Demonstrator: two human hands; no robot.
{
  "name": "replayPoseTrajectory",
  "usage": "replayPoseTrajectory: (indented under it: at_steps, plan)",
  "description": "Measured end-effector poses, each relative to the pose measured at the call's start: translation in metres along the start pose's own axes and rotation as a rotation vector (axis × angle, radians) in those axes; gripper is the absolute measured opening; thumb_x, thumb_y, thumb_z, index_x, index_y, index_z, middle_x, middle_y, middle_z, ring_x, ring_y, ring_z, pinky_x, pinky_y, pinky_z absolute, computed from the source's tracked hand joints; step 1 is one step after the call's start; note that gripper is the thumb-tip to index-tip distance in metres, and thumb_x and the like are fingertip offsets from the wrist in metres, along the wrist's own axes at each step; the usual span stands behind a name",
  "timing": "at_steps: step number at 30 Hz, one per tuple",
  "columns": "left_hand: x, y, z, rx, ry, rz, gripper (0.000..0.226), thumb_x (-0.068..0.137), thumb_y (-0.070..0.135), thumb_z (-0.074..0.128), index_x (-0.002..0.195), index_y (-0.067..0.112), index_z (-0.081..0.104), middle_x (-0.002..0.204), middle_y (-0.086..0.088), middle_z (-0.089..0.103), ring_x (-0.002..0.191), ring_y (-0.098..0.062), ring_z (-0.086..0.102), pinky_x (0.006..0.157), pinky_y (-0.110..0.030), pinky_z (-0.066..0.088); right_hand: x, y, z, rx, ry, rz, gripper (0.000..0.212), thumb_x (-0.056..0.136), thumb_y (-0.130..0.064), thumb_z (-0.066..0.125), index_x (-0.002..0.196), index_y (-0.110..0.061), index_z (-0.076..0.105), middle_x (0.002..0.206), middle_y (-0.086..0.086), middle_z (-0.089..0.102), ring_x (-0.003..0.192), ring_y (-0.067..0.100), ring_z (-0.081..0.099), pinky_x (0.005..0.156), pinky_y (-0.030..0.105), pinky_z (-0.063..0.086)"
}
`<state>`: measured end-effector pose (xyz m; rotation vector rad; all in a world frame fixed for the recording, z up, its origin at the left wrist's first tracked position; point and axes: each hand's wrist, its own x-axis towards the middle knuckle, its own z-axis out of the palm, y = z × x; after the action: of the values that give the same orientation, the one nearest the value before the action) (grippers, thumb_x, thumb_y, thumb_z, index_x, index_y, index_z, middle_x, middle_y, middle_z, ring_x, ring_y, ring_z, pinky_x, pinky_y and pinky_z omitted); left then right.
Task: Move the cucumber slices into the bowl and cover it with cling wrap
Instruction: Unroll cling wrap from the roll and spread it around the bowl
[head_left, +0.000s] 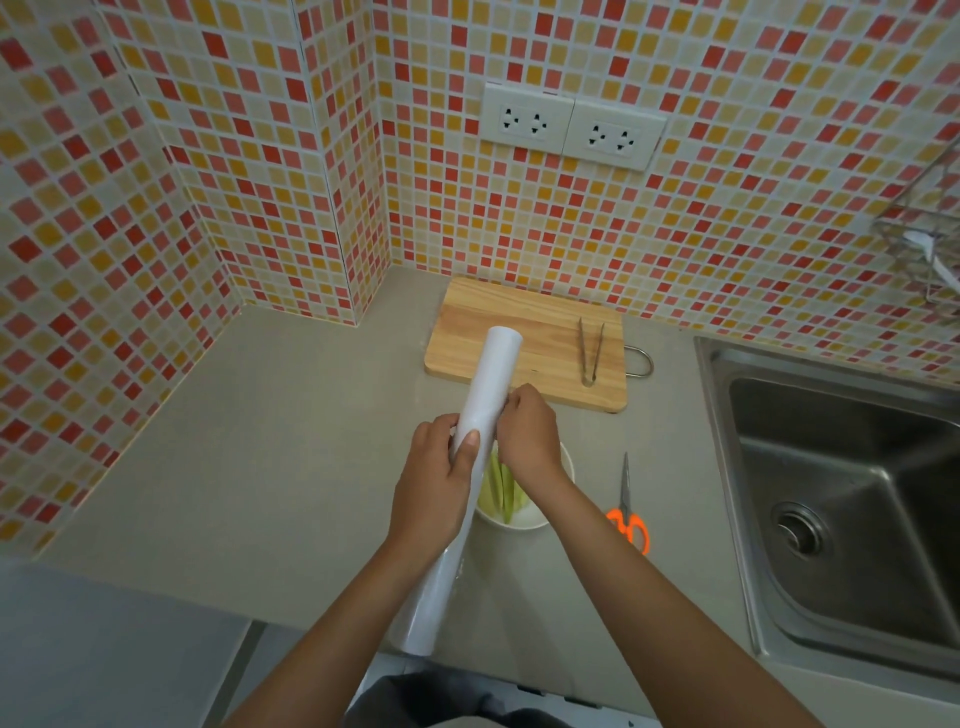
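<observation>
Grey bench (260, 415): left hand (434, 478) grips the cling wrap roll (480, 410); right hand (527, 431) pinches its side, above the bowl (519, 519) of cucumber slices (501, 488).

One bowl (540, 519), one roll (488, 379), one board (540, 332), two sockets (571, 127).

On the counter (260, 441), the cutting board (524, 338) lies at the back edge by the wall, tongs (591, 351) on its right part. Nearer the front edge stands the bowl (540, 514) (cucumber slices (501, 488) inside), scissors (627, 512) just right of it, the sink (852, 499) further right.
</observation>
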<state>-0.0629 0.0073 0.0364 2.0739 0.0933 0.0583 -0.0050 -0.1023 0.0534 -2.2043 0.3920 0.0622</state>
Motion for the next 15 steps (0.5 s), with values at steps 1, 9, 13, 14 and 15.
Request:
replayPoseTrajectory:
  at_steps: [1, 9, 13, 14, 15]
  plan:
    - [0.000, 0.000, 0.000, -0.005, -0.002, -0.001, 0.034, 0.099, 0.037, 0.039, 0.125, 0.020, 0.051, 0.110, 0.000, 0.052, 0.088, -0.007, 0.052, 0.068, -0.020, 0.039, 0.001, 0.002, -0.001, -0.046, 0.006, -0.017, 0.020, 0.093, -0.009, 0.034, 0.073, -0.013, 0.038, 0.071, -0.001, 0.046, 0.068, 0.023, 0.048, 0.049, 0.030, 0.031]
    - [0.006, -0.002, -0.003, -0.196, -0.053, -0.038, 0.025, 0.100, 0.032, 0.040, 0.108, 0.018, 0.059, 0.099, -0.001, 0.060, 0.080, -0.002, 0.054, 0.066, -0.007, 0.040, 0.005, 0.008, -0.009, 0.164, -0.012, -0.026, 0.025, 0.097, -0.007, 0.028, 0.073, -0.013, 0.037, 0.072, 0.007, 0.045, 0.060, 0.020, 0.041, 0.053, 0.030, 0.036]
    - [0.007, 0.001, -0.003, -0.312, -0.067, -0.083, 0.030, 0.102, 0.027, 0.038, 0.083, 0.018, 0.059, 0.076, 0.003, 0.056, 0.060, 0.004, 0.046, 0.056, -0.008, 0.036, 0.006, 0.007, -0.014, 0.363, -0.047, 0.088, 0.027, 0.096, -0.004, 0.026, 0.072, -0.012, 0.036, 0.074, 0.015, 0.045, 0.051, 0.020, 0.038, 0.035, 0.020, 0.031]
    - [0.007, 0.001, -0.004, -0.335, -0.065, -0.093, 0.031, 0.102, 0.027, 0.038, 0.076, 0.021, 0.056, 0.071, 0.007, 0.052, 0.058, 0.003, 0.044, 0.056, -0.011, 0.036, 0.007, 0.007, -0.016, 0.354, -0.051, 0.089, 0.027, 0.095, -0.003, 0.026, 0.072, -0.011, 0.037, 0.074, 0.016, 0.046, 0.051, 0.022, 0.040, 0.033, 0.019, 0.030]
    - [0.007, 0.001, -0.004, -0.364, -0.063, -0.107, 0.033, 0.102, 0.027, 0.039, 0.072, 0.023, 0.052, 0.068, 0.009, 0.049, 0.058, 0.001, 0.042, 0.057, -0.015, 0.035, 0.008, 0.006, -0.017, 0.353, -0.052, 0.086, 0.026, 0.095, -0.003, 0.026, 0.073, -0.011, 0.038, 0.073, 0.016, 0.047, 0.051, 0.022, 0.040, 0.032, 0.018, 0.030]
